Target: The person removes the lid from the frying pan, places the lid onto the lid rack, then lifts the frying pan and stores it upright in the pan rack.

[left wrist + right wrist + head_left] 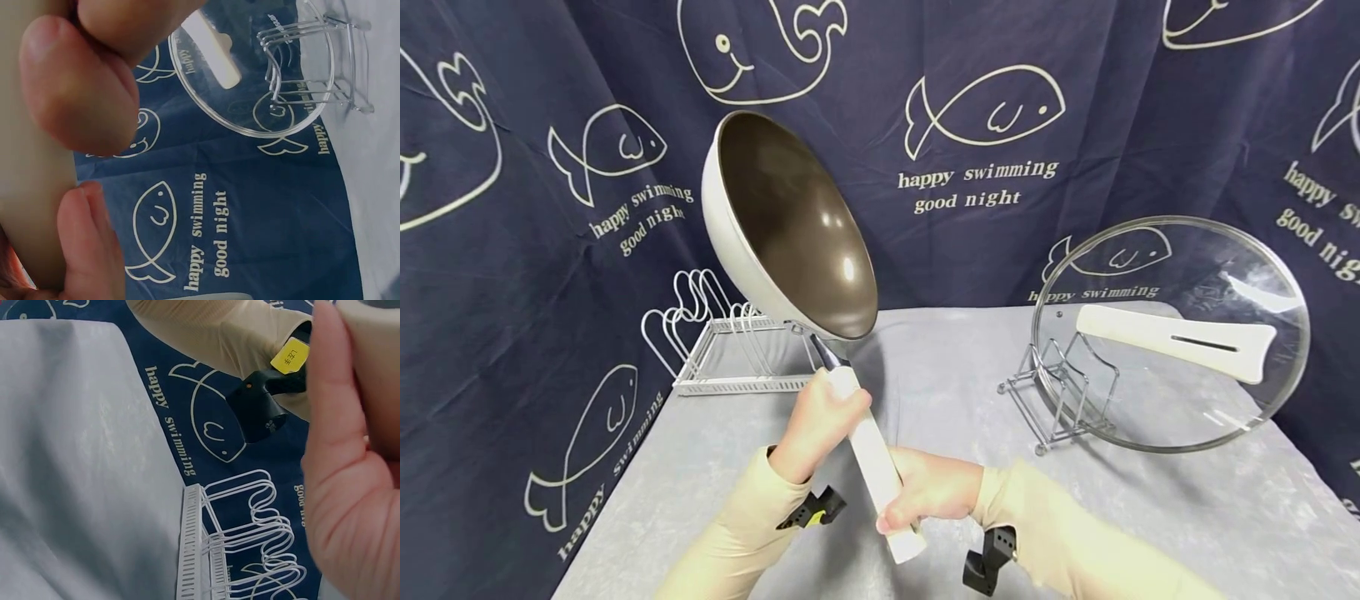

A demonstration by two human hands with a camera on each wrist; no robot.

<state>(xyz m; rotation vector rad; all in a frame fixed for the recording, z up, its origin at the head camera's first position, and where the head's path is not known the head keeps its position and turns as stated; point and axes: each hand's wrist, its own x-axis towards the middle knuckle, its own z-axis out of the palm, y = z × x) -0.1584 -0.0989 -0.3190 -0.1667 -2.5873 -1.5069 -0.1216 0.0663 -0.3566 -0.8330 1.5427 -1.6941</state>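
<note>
A frying pan (797,225) with a white outside and a brown inside is held up and tilted, its bowl at the far end and its inside turned to the right. My left hand (822,421) grips the white handle (871,450) close to the bowl. Lower down, my right hand (934,483) wraps the same handle near its end. In the left wrist view, fingers (78,94) curl over the pale handle (25,169). The right wrist view shows the right hand (344,462) against the handle (378,369), which runs partly out of frame.
Behind the pan at left stands a white wire dish rack (737,383), partly hidden by it. On the right, a glass lid (1172,400) with a white handle (1180,340) leans upright in a small metal wire stand (1052,408). A dark blue printed curtain (970,250) hangs behind the grey table (955,358).
</note>
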